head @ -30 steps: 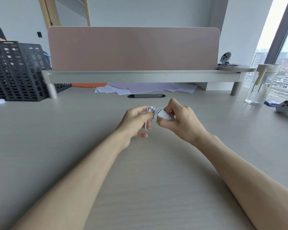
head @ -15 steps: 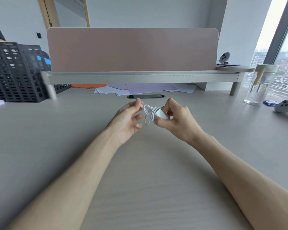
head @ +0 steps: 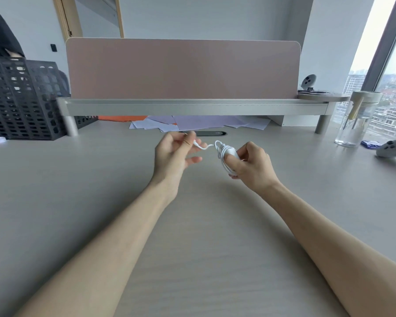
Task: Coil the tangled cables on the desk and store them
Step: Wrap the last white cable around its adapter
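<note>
The hands have drawn apart: the left hand (head: 173, 156) now pinches the free end of the thin white cable (head: 222, 152), while the right hand (head: 254, 165) curls round its wound bundle, mid-frame above the pale wood-grain desk (head: 78, 197). The cable looks light, limp and springy, best gripped across the bundle's middle. The black perforated plastic basket (head: 21, 99) at upper left looks reachable, with nothing between; a clear glass jar (head: 357, 124) stands at far right.
</note>
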